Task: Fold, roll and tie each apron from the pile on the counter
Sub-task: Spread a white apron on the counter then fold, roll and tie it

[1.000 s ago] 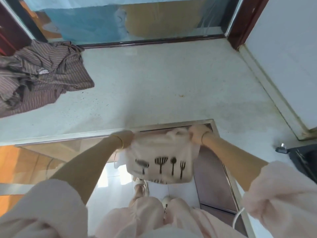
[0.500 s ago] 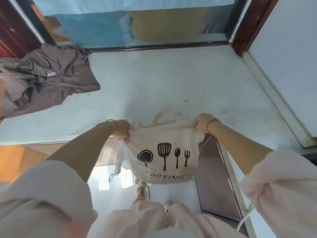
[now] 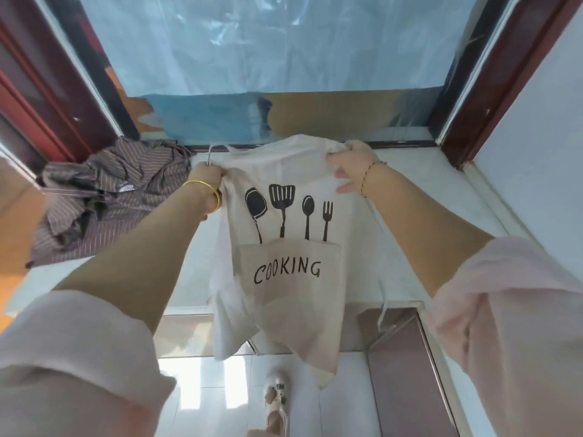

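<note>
A cream apron (image 3: 284, 279) printed with black utensils and the word COOKING hangs in front of me, its lower part dangling below the counter edge. My left hand (image 3: 206, 171) grips its upper left corner. My right hand (image 3: 350, 165) grips the upper right corner, fingers curled into the cloth. A thin tie string (image 3: 383, 298) dangles from the apron's right side. A crumpled brown striped apron (image 3: 104, 197) lies on the pale counter (image 3: 426, 197) at the far left.
A window with blue film (image 3: 284, 89) and dark red frames runs along the back of the counter. A white wall (image 3: 542, 152) borders the right side. Below the counter are a cabinet door (image 3: 407, 373), white floor tiles and my shoe (image 3: 276, 395).
Both hands have lifted the cream apron from below the counter edge up and away over the counter, letting it unfold and hang full length. My head has tilted up toward the window.
</note>
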`<state>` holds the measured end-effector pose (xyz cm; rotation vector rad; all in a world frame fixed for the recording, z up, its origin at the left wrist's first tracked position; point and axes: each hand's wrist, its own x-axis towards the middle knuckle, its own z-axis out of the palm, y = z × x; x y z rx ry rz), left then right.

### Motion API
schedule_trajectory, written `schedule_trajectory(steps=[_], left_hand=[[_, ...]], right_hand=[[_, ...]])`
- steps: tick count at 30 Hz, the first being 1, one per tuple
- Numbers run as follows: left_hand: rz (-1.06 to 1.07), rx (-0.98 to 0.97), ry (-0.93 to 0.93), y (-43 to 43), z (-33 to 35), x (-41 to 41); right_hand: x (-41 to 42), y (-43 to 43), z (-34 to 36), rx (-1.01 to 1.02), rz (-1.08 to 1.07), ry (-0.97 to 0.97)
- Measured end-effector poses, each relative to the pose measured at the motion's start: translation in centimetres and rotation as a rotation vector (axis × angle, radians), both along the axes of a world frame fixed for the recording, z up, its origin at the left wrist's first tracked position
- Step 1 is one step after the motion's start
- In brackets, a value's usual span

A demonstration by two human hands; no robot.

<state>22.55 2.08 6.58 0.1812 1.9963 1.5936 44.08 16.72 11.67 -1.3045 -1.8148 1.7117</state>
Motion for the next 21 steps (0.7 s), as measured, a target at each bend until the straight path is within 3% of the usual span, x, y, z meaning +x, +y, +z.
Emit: schedule_trajectory(steps=[3, 6, 11, 14, 17, 19, 21], left_hand=[[0.090, 0.156, -0.083, 2.0, 2.4, -1.8], [0.221, 0.362, -0.005, 4.2, 4.4, -3.5], [0.283, 0.382, 0.670, 6.4, 11.1, -7.4], [0.209, 0.467, 1.122, 7.0, 15.4, -8.8], [0.032, 0.361, 1.523, 8.0, 15.2, -9.2], [-0.165, 0.293, 1.615, 9.4, 12.2, -7.9], [-0.428, 0.269, 1.537, 11.2, 7.6, -5.2]], right_hand=[[-3.9, 1.6, 0.9, -0.158, 0.024, 0.055], [-9.6, 2.6, 2.0, -0.098, 0.055, 0.150], [-20.8, 3.1, 8.9, 0.038, 0.120, 0.490], [-23.7, 3.6, 13.4, -0.073, 0.066, 0.733], [-24.2, 6.4, 13.8, -0.123, 0.029, 0.885], [-24.0, 10.2, 11.1, -0.162, 0.036, 0.926], [-24.2, 16.7, 5.0, -0.199, 0.074, 0.839]])
